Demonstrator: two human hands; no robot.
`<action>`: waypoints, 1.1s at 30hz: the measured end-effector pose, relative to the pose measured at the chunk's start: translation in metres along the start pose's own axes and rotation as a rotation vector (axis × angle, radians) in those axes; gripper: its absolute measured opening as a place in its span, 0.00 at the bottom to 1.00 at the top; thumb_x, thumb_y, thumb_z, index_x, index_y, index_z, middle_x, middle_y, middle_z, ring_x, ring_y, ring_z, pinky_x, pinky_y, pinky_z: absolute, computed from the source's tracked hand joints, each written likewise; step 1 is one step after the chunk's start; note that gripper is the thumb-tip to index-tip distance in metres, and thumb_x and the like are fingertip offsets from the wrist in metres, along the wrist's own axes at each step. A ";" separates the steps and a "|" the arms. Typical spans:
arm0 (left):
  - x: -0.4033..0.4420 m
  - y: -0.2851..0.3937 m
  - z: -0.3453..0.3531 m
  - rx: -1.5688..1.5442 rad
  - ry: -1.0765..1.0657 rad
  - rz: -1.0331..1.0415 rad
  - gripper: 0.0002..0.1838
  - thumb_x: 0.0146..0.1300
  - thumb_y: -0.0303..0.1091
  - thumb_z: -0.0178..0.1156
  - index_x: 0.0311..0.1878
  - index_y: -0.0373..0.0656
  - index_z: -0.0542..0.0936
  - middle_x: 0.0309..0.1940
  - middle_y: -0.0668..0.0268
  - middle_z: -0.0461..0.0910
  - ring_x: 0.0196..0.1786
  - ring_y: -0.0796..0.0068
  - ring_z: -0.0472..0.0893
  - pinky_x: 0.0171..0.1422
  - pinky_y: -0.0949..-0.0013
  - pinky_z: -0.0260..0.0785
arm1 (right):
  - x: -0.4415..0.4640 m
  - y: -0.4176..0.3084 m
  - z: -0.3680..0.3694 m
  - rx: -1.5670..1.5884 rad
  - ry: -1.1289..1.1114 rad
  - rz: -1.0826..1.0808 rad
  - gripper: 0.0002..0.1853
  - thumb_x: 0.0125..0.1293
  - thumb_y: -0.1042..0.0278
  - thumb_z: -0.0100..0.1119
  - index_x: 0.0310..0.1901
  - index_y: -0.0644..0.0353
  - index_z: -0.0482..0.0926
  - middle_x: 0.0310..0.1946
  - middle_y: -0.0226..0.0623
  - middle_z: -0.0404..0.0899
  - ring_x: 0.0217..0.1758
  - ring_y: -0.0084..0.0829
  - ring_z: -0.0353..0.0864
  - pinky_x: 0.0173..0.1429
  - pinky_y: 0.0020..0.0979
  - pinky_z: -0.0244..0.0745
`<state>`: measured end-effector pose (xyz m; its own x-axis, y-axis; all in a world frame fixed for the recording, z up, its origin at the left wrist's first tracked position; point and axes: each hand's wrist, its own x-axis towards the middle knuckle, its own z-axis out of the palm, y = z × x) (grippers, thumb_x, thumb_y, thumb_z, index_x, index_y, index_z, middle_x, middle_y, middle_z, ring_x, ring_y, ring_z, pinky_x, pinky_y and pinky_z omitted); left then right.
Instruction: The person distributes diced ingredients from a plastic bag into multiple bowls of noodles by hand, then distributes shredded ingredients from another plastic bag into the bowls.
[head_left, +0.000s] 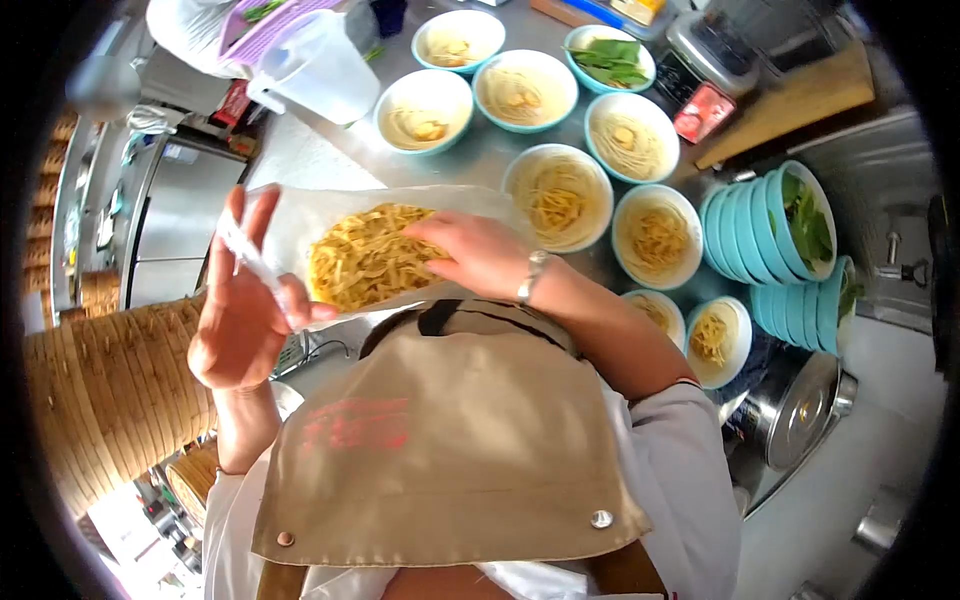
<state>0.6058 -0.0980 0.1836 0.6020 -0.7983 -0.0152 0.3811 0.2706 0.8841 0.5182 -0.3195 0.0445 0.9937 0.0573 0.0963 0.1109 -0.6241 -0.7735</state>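
Pale-yellow strips (364, 258) lie heaped in a translucent bag (300, 215).

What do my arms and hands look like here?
Your left hand and right hand are ungloved. White sleeves end near the elbows, the right one with a narrow dark edge. A silver-coloured band, perhaps a watch, circles your right wrist.

Bag (335, 203): thin translucent plastic. Apron (460, 430): matt cloth. Countertop (455, 168): shiny metal. Far-left jug (318, 70): translucent plastic. Left steamers (110, 390): rough bamboo. Right lid (802, 410): glossy metal.
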 end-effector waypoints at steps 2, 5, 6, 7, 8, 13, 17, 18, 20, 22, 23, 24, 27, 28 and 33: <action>-0.004 0.001 -0.003 -0.043 -0.048 0.005 0.64 0.46 0.48 0.70 0.73 0.48 0.31 0.75 0.60 0.31 0.40 0.58 0.79 0.53 0.46 0.74 | 0.013 0.015 0.041 -0.352 -0.017 0.038 0.18 0.62 0.71 0.53 0.55 0.51 0.74 0.47 0.41 0.76 0.48 0.38 0.79 0.50 0.37 0.76; -0.009 0.003 -0.005 -0.118 -0.043 0.032 0.64 0.46 0.46 0.70 0.73 0.50 0.30 0.75 0.62 0.32 0.41 0.56 0.79 0.53 0.44 0.74 | 0.015 0.038 0.059 -0.528 -0.140 0.182 0.16 0.63 0.68 0.47 0.51 0.50 0.76 0.44 0.42 0.77 0.46 0.43 0.78 0.49 0.40 0.75; -0.008 0.001 -0.004 -0.119 -0.022 0.009 0.64 0.45 0.47 0.71 0.74 0.50 0.32 0.75 0.62 0.33 0.41 0.56 0.79 0.53 0.44 0.74 | 0.015 0.043 0.056 -0.486 -0.196 0.164 0.15 0.63 0.68 0.46 0.50 0.49 0.76 0.43 0.42 0.77 0.46 0.43 0.78 0.48 0.40 0.75; -0.008 -0.003 -0.003 -0.116 -0.015 0.002 0.64 0.44 0.47 0.71 0.74 0.50 0.33 0.75 0.63 0.33 0.41 0.56 0.79 0.53 0.45 0.74 | 0.013 0.046 0.055 -0.441 -0.253 0.146 0.14 0.64 0.68 0.44 0.48 0.48 0.76 0.41 0.42 0.77 0.45 0.43 0.78 0.47 0.40 0.75; -0.009 -0.007 -0.003 -0.110 -0.003 -0.010 0.64 0.44 0.47 0.71 0.74 0.50 0.34 0.75 0.64 0.33 0.41 0.56 0.79 0.53 0.45 0.73 | 0.009 0.042 0.050 -0.359 -0.191 0.118 0.13 0.63 0.69 0.45 0.47 0.48 0.76 0.40 0.42 0.76 0.45 0.43 0.79 0.46 0.41 0.75; -0.004 -0.012 -0.001 -0.115 -0.056 -0.066 0.63 0.42 0.45 0.70 0.74 0.49 0.35 0.75 0.65 0.33 0.40 0.55 0.80 0.55 0.45 0.73 | 0.011 -0.002 0.044 -0.134 0.006 -0.019 0.11 0.61 0.69 0.46 0.44 0.49 0.77 0.37 0.41 0.76 0.41 0.41 0.79 0.40 0.43 0.73; 0.002 -0.010 0.008 -0.095 -0.075 -0.085 0.62 0.43 0.45 0.71 0.74 0.47 0.36 0.75 0.63 0.35 0.40 0.59 0.80 0.55 0.46 0.74 | 0.014 -0.049 0.026 -0.281 -0.063 -0.094 0.11 0.61 0.67 0.47 0.43 0.50 0.76 0.35 0.37 0.76 0.38 0.38 0.80 0.38 0.39 0.74; 0.003 -0.011 0.008 -0.087 -0.081 -0.088 0.62 0.43 0.45 0.71 0.74 0.48 0.37 0.75 0.63 0.36 0.40 0.59 0.80 0.55 0.46 0.74 | 0.016 -0.052 0.024 -0.271 -0.001 -0.133 0.10 0.61 0.66 0.47 0.43 0.50 0.76 0.34 0.36 0.76 0.37 0.38 0.80 0.39 0.39 0.73; 0.008 -0.012 0.008 -0.076 -0.092 -0.094 0.62 0.43 0.45 0.71 0.74 0.48 0.37 0.75 0.63 0.36 0.40 0.59 0.80 0.55 0.45 0.73 | 0.020 -0.058 0.021 -0.245 0.111 -0.208 0.10 0.61 0.65 0.48 0.42 0.49 0.77 0.32 0.34 0.77 0.37 0.36 0.80 0.41 0.39 0.71; 0.010 -0.014 0.008 -0.068 -0.103 -0.098 0.62 0.43 0.45 0.71 0.74 0.48 0.38 0.75 0.63 0.37 0.40 0.59 0.80 0.55 0.45 0.73 | 0.020 -0.065 0.013 -0.371 0.128 -0.208 0.08 0.60 0.63 0.49 0.38 0.47 0.78 0.29 0.33 0.78 0.35 0.34 0.80 0.47 0.39 0.65; 0.010 -0.015 0.011 -0.067 -0.085 -0.102 0.62 0.43 0.45 0.71 0.74 0.48 0.38 0.75 0.63 0.37 0.40 0.60 0.80 0.55 0.45 0.73 | 0.021 -0.070 0.005 -0.411 0.093 -0.206 0.08 0.60 0.62 0.49 0.37 0.47 0.79 0.28 0.32 0.78 0.34 0.33 0.80 0.48 0.38 0.63; 0.012 -0.016 0.015 -0.066 -0.067 -0.103 0.62 0.43 0.46 0.71 0.74 0.48 0.38 0.75 0.63 0.37 0.41 0.60 0.80 0.55 0.45 0.73 | 0.023 -0.072 -0.001 -0.456 0.057 -0.207 0.08 0.60 0.62 0.49 0.36 0.47 0.79 0.28 0.32 0.79 0.34 0.33 0.80 0.49 0.38 0.61; 0.018 -0.017 0.015 -0.063 -0.083 -0.093 0.62 0.44 0.46 0.71 0.74 0.48 0.37 0.75 0.63 0.36 0.41 0.61 0.80 0.56 0.46 0.73 | 0.030 -0.075 -0.006 -0.500 -0.076 -0.252 0.09 0.60 0.62 0.49 0.36 0.49 0.80 0.29 0.36 0.80 0.34 0.37 0.80 0.47 0.41 0.66; 0.020 -0.019 0.013 -0.065 -0.092 -0.094 0.62 0.44 0.46 0.70 0.74 0.49 0.37 0.75 0.63 0.36 0.41 0.62 0.80 0.56 0.46 0.73 | 0.032 -0.070 -0.006 -0.423 -0.060 -0.190 0.10 0.61 0.62 0.48 0.37 0.50 0.79 0.29 0.38 0.80 0.34 0.39 0.80 0.46 0.42 0.67; 0.024 -0.020 0.006 -0.002 -0.106 -0.085 0.60 0.47 0.49 0.68 0.74 0.47 0.36 0.75 0.61 0.33 0.40 0.62 0.79 0.56 0.48 0.73 | 0.025 0.001 0.013 -0.107 0.090 -0.022 0.12 0.60 0.69 0.49 0.43 0.57 0.79 0.34 0.47 0.80 0.40 0.47 0.80 0.43 0.43 0.74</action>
<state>0.6087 -0.1261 0.1681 0.4897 -0.8709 -0.0403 0.4292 0.2006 0.8807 0.5431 -0.3086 0.0377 0.9851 0.0052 0.1718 0.1257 -0.7035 -0.6994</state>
